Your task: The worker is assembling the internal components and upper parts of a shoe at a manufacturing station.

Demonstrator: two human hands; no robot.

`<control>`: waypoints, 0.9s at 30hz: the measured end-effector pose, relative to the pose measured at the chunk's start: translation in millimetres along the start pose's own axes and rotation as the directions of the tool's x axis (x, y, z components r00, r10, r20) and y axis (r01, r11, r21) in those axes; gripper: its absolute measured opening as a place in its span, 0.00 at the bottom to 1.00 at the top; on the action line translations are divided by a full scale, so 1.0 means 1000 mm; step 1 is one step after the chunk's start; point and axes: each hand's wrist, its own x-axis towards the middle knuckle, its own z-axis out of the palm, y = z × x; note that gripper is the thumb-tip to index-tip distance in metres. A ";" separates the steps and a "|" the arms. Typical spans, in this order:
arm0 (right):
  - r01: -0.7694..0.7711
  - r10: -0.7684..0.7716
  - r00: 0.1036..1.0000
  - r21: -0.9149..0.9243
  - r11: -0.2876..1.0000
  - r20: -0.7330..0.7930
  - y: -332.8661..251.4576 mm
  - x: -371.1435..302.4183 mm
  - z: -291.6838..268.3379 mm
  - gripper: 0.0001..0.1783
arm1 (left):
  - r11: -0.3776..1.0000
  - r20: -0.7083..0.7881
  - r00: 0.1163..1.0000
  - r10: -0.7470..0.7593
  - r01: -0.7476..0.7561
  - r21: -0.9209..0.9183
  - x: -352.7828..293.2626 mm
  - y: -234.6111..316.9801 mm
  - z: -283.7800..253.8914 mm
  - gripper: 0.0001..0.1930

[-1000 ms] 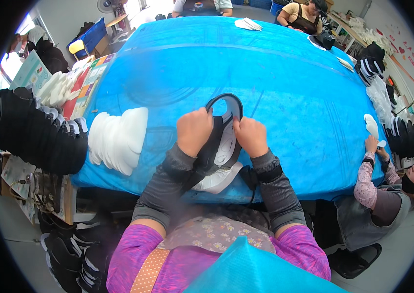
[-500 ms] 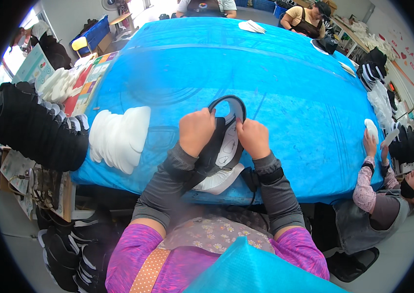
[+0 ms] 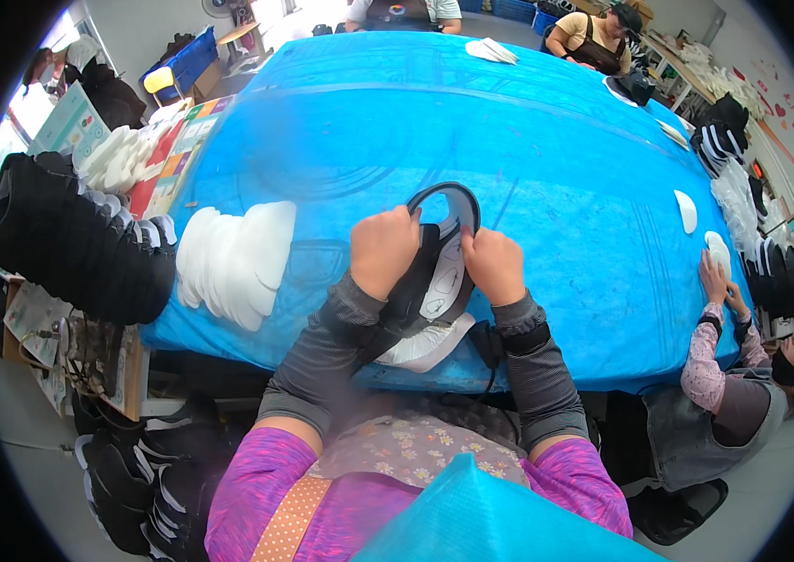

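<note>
A black shoe upper [image 3: 425,272] stands at the near edge of the blue-covered table, in front of my body. Its collar [image 3: 460,201] is bent into an arch by both hands. My left hand [image 3: 384,251] is closed on the collar's left side, fingers curled around the rim. On the right side, my right hand [image 3: 495,267] grips the same rim, its thumb pressed to the inner face. A pale lining with printed outlines [image 3: 444,288] shows inside. Nearest me, the rounded end is white and wrinkled [image 3: 423,347]. My fingertips are mostly hidden.
Left of my hands lies a fanned stack of white insole-shaped pieces [image 3: 236,264], beside a row of black uppers [image 3: 79,248]. At the right a co-worker's hands [image 3: 717,279] touch white pieces, with a loose white piece [image 3: 686,212] farther off. Another person [image 3: 594,42] works far right.
My hands keep their grip on the upper's collar, which looks nearly the same. At the right, a white piece from the co-worker's hand now lies on the table. The whole view has shifted slightly.
</note>
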 end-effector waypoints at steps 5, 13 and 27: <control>0.010 -0.011 0.999 -0.028 1.000 -0.047 0.007 0.001 0.007 0.24 | 1.000 0.020 1.000 -0.008 0.008 0.029 0.002 0.003 -0.001 0.19; 0.000 0.000 1.000 -0.036 0.999 -0.005 0.002 -0.002 0.001 0.24 | 1.000 0.032 0.999 -0.026 0.025 0.012 -0.001 -0.001 0.002 0.18; 0.060 -0.062 0.997 -0.047 0.997 -0.050 0.001 0.000 -0.005 0.23 | 0.970 -0.030 0.998 -0.054 0.046 -0.239 0.009 -0.005 -0.002 0.14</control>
